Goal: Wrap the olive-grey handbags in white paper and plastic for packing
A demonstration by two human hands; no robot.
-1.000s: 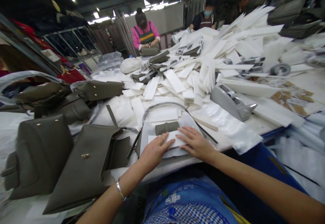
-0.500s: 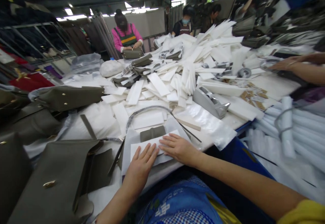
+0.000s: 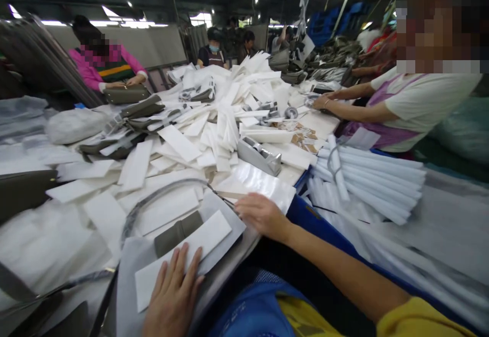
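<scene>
The left hand (image 3: 171, 291) lies flat, its fingers a little spread, upon a white foam strip (image 3: 208, 237), which rests across the olive handbag (image 3: 179, 232) with its pale wrapping sheet (image 3: 128, 286). The right hand (image 3: 263, 215) is at the right corner of the bag — whether its fingers grip something, I cannot tell — and beyond it stands a grey tape dispenser (image 3: 259, 156).

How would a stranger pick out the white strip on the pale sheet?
Find the big white heap mid-picture. Nearer the camera, past the curved handle, lies that pale sheet. The white strip across it, unlike its neighbours, sits partly under the left hand.
</scene>
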